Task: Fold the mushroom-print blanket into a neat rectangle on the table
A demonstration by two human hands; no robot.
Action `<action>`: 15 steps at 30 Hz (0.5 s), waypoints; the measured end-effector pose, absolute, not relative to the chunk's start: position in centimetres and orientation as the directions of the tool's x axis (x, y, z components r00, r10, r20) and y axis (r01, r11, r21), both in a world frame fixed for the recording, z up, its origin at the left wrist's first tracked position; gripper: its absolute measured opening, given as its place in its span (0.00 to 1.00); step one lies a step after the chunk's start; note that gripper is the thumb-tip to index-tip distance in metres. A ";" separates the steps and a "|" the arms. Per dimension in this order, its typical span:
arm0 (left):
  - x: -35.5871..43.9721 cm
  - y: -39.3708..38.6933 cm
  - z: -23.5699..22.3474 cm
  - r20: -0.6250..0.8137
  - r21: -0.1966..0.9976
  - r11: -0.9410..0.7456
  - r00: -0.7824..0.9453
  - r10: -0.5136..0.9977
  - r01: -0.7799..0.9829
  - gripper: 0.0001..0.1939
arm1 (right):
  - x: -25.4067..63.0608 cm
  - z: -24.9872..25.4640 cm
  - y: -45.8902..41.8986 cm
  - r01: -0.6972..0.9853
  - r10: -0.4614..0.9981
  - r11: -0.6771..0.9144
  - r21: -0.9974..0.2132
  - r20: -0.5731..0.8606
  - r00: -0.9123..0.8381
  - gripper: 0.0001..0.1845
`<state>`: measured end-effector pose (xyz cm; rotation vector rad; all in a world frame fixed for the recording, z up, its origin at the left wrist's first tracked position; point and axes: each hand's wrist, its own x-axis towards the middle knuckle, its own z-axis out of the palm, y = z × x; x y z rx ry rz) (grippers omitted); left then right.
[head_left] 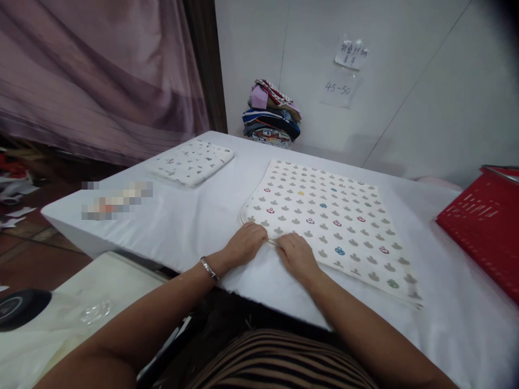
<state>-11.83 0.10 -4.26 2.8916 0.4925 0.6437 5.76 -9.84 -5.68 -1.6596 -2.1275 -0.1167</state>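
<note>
A white cloth printed with grey and coloured shapes lies folded flat on the white-covered table. My left hand and my right hand meet at the cloth's near edge, side by side. Both have their fingers curled and pinch that edge. A bracelet sits on my left wrist.
A second folded white cloth with small prints lies at the table's far left. A stack of folded colourful clothes stands by the back wall. A red basket sits at the right edge. Paper notes hang on the wall.
</note>
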 end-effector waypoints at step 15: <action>-11.6 0.8 -5.7 0.350 0.234 -0.912 0.846 0.402 0.337 0.10 | 6.4 -7.2 -9.1 0.923 0.919 0.241 -0.300 0.376 -0.117 0.11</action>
